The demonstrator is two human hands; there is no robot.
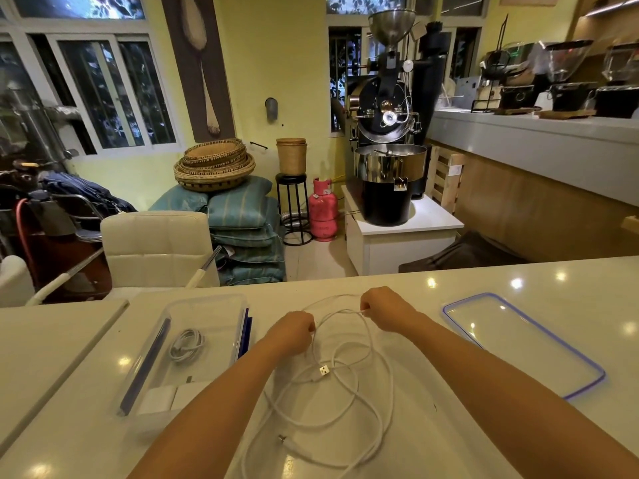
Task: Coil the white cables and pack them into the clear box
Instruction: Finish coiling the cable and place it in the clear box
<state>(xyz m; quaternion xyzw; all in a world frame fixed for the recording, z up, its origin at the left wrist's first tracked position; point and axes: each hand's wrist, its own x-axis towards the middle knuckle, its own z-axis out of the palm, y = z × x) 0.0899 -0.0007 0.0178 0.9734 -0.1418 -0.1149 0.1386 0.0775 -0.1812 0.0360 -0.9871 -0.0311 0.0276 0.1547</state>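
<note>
Both hands are closed into loose fists over the white counter (pixel 449 292), each pinching the same loose white cable (pixel 371 344). Left hand (pixel 294 330) grips a strand just left of the cable's far loop, knuckles up, fingers curled tight around it. Right hand (pixel 382 307) holds the top of that loop a little farther from the person, thumb and fingers closed on the thin cord, so a short arc of cable runs between the two fists.

From the hands the cable falls toward the person in several wide, overlapping rings lying flat on the counter, uncoiled and untidy. It is thin, round and plain white. A flat white USB plug (pixel 324 370) lies inside the rings, just nearer the person than the left hand, and a small metal-tipped connector (pixel 283 438) lies at the near edge of the tangle.

Left of the cable stands the clear box (pixel 207 302), open, rectangular, with blue clips along its sides. Inside it a second white cable, the coiled cable (pixel 186 345), sits wound into a small neat bundle, and two white charger blocks (pixel 173 397) rest at the box's near end, partly hidden by the left forearm.

Right of the cable, well apart from it, the clear lid (pixel 518 340) with a blue rim lies flat on the counter.
</note>
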